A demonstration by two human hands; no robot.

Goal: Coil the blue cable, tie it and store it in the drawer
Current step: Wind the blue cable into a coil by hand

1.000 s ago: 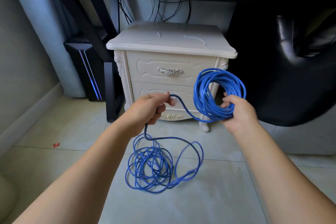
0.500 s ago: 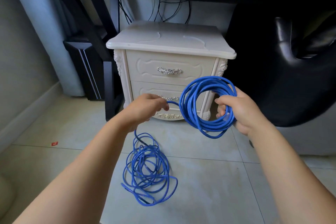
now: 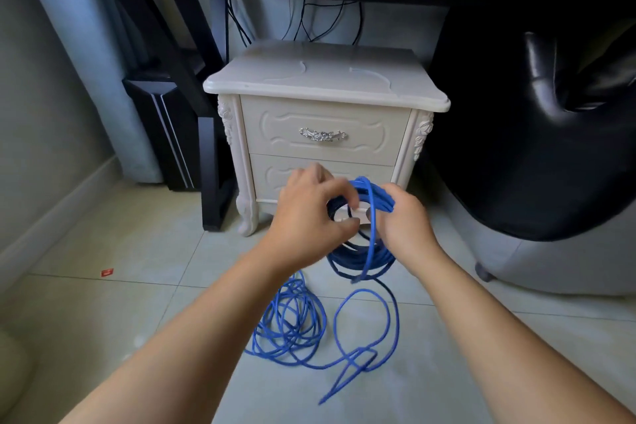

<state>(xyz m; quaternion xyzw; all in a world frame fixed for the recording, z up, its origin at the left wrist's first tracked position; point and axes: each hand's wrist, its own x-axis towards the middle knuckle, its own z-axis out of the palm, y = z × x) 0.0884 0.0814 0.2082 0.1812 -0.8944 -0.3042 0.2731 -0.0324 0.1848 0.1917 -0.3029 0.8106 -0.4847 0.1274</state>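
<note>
I am coiling, the 1st of 3 steps. My right hand [image 3: 404, 231] is clamping its fingers round the gathered turns of the long blue plastic-jacketed cable [image 3: 377, 194]. My left hand [image 3: 309, 217] is pinching the running strand and laying it against the coil [image 3: 358, 260], which I am holding in the air in front of the cream 2-drawer bedside cabinet [image 3: 316, 79].

The coil is hanging nearly edge-on to me, with its long axis running top to bottom. A loose heap [image 3: 289, 317] is lying on the pale tiled floor [image 3: 137, 303], and its free end [image 3: 325, 399] is pointing back toward me.

Next, I judge, I am needing many more turns of even size before tying. Both drawers are shut, the top drawer [image 3: 292, 127] included.
</note>
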